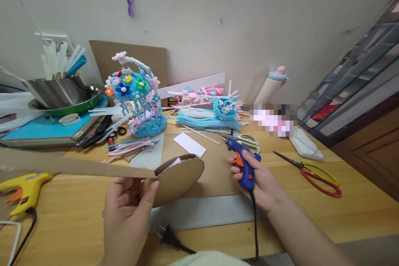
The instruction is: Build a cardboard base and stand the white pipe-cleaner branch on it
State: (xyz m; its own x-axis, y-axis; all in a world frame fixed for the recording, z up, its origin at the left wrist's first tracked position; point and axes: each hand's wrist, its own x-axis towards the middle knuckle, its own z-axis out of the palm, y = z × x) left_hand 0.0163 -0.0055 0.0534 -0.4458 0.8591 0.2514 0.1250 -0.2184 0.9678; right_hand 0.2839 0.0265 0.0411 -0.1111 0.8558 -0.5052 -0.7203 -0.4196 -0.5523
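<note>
My left hand (pixel 131 208) grips a round cardboard disc (pixel 179 181) that stands tilted above the work mat. A long cardboard strip (pixel 77 166) meets the disc's edge at my fingers and stretches out to the left. Part of the strip curves along the disc's rim. My right hand (pixel 262 183) is wrapped round a blue glue gun (pixel 247 170) with an orange trigger, its nozzle pointing up and left. A black cord hangs from its handle. Beneath lie a brown cardboard sheet (pixel 215 178) and a grey cutting mat (pixel 212 214).
On the left lies a yellow glue gun (pixel 29 189). A blue flower ornament (pixel 134 87) stands behind, beside pipe cleaners (pixel 205 120). Red-and-yellow scissors (pixel 311 172) lie at right, near green-handled scissors (pixel 249 139). A black plug (pixel 170 237) lies in front; a white card (pixel 190 144) lies behind the disc.
</note>
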